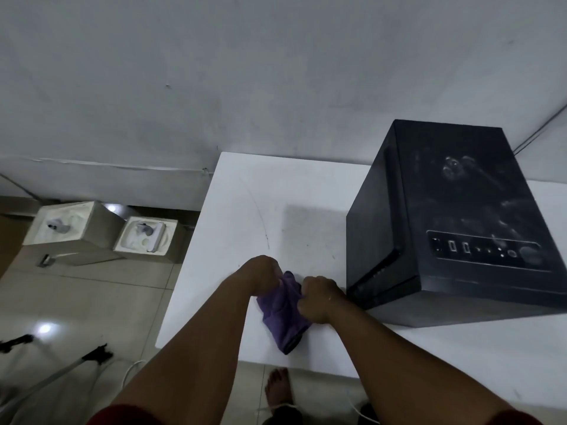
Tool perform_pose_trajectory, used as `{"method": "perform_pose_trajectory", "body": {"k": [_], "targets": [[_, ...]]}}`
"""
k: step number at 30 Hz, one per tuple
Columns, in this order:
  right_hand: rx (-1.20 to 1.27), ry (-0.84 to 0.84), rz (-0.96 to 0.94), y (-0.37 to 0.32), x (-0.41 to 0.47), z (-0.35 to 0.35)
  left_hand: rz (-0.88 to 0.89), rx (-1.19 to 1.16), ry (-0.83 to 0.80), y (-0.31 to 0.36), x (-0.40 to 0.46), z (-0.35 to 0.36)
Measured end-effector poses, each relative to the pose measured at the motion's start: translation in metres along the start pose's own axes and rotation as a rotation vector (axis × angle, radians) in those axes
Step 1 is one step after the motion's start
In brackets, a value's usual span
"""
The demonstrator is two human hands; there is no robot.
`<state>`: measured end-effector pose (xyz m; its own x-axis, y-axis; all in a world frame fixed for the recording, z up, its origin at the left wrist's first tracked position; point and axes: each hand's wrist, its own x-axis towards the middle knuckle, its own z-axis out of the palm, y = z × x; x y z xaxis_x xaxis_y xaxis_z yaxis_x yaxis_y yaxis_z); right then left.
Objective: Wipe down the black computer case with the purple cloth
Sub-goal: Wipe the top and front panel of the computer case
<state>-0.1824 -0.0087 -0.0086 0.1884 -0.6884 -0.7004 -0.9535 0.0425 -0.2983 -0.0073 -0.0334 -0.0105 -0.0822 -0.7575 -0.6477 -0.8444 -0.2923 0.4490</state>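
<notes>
Both your hands, left [264, 276] and right [317, 299], grip the cloth [283, 311]; the case [454, 228] stands just right, nearer your right hand, its length running away from you.

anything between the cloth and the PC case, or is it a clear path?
Nothing visible. Both hands, left and right, grip the purple cloth on the white table. The black computer case stands just to the right, with only bare tabletop between them.
</notes>
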Motion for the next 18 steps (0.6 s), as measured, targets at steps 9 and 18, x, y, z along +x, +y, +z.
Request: {"method": "perform_pose_trajectory", "body": {"k": [9,18], "targets": [[0.489,0.316,-0.168,-0.043,-0.027,-0.060,0.069,-0.413,0.204,0.023,-0.040,-0.082],[0.815,0.572,-0.237,-0.065,-0.080,-0.129,0.285,-0.602,0.417,0.059,-0.078,-0.146]]}}
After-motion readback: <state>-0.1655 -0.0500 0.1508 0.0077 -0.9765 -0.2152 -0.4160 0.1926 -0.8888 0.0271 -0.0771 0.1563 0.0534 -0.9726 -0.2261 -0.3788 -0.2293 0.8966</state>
